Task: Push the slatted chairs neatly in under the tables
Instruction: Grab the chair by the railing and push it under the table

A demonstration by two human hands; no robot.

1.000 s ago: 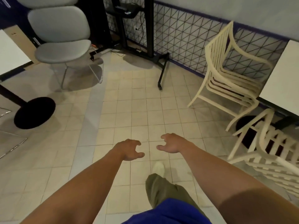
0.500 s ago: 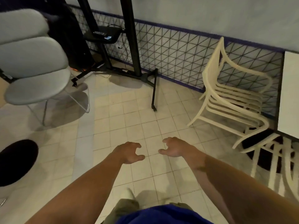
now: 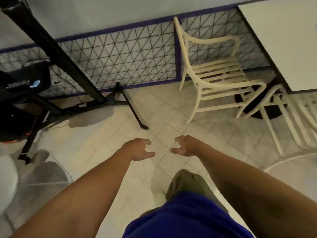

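Observation:
A cream slatted armchair stands by the wall at the upper right, its seat facing a white table and only partly under its edge. A second slatted chair shows in part at the right edge, blurred. My left hand and my right hand are stretched out side by side over the tiled floor, well short of the chairs. Both hands are empty, with fingers curled and spread.
A black stand with a long foot juts across the floor at the left, cables beside it. A wire-grid panel runs along the wall. The table's dark round base lies under the chairs. A pale round edge shows at right.
The view has swung right and closer to the wall; the grey chair has left the frame, and the slatted chair and white table look nearer. My hands keep the same empty pose.

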